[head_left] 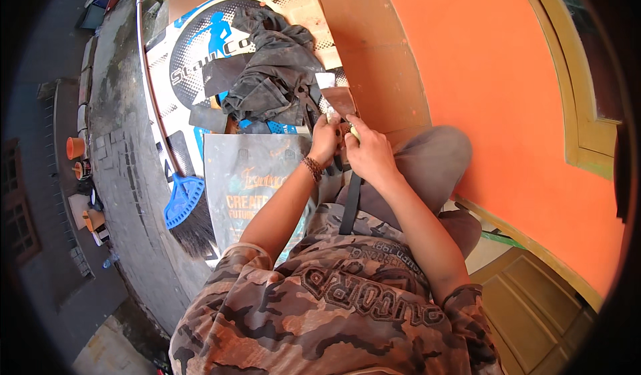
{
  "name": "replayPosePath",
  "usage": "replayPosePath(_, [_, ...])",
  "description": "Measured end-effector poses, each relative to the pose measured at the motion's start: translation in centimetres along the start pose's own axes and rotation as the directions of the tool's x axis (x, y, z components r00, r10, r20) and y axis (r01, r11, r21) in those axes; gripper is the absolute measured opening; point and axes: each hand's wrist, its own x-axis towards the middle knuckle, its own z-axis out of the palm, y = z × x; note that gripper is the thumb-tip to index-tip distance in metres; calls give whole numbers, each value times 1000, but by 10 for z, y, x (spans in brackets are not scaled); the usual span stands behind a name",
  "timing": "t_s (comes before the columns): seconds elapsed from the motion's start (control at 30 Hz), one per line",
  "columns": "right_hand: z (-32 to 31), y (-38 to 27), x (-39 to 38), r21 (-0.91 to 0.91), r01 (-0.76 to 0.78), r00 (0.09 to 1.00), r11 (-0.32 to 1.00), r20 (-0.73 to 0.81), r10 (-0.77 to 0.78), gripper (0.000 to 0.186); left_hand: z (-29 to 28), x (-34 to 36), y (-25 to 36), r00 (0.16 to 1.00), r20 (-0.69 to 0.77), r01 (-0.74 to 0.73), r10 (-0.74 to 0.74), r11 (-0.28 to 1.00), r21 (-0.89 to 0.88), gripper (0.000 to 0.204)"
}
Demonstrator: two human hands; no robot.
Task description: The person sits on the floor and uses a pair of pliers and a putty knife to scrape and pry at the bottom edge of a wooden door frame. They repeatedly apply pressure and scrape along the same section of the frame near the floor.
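My right hand [371, 153] is closed round the pale green handle of a scraper. Its broad brownish blade [340, 100] points away from me. Close beside it, my left hand [325, 141] has its fingers curled round a slim pale thing [329, 117], mostly hidden by the fingers. Just past the blade shows a small white piece [325, 80]; whether it belongs to what my left hand holds I cannot make out. A crumpled dark cloth or bag [270, 74] lies left of the tools, with flat dark sheets [226, 74] next to it.
Under the cloth is a printed white, black and blue sheet [190, 48]. A grey printed bag [230, 174] lies near my left forearm. Further left is a broom with a blue head [183, 200]. An orange wall [481, 74] rises on the right. Orange pots [75, 148] stand far left.
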Motion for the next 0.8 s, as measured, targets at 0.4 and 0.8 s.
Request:
replayPosePath(0.4, [-1, -17, 12, -239, -141, 976, 961, 131, 176, 42, -5, 43, -70, 974, 191, -98, 120, 988, -119, 6])
replayPosePath(0.8, [8, -13, 11, -265, -157, 975, 952, 113, 192, 43, -2, 38, -87, 968, 22, -247, 250, 934, 257, 19])
